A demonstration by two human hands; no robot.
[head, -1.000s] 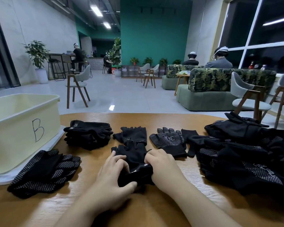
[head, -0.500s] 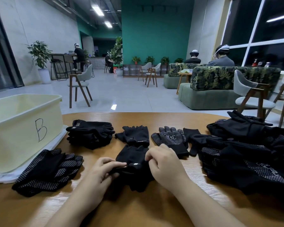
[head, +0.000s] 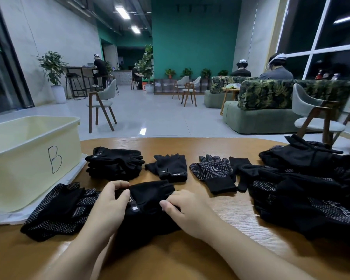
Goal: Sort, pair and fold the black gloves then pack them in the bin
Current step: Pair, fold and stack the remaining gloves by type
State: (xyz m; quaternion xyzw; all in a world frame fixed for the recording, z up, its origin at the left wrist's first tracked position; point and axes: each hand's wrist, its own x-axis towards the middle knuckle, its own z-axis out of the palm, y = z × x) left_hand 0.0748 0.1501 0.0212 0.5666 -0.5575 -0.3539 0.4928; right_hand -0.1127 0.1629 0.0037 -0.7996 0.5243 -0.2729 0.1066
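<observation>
A: While both hands work at the near middle of the table [head: 220,150], where does the folded pair [head: 148,201] lie from the fingers?

B: It lies between them. The left hand [head: 107,205] holds its left end, fingers curled over the far edge and thumb on top, so it pinches the cloth. The right hand [head: 188,211] holds the right end with the fingers bent onto the fabric; the thumb points left along it. The long axis of the bundle goes left to right.

A: And the bin [head: 28,158]?

B: It stands at the left, beyond the left hand, with a letter B on its pale wall. I judge the left hand is nearer to it, so the carry probably goes to the left and far.

A: What are the materials?

B: The pair is soft, matte black knit with a small white tag on top, limp and thick when folded. Beside the bin lies a dotted pair [head: 55,211], with small white grip dots. Farther is a plain folded stack [head: 115,164], one folded pair [head: 168,166], a flat dotted glove [head: 212,174], and at the right a loose unsorted heap [head: 311,188]. The table is smooth wood with grain.
</observation>
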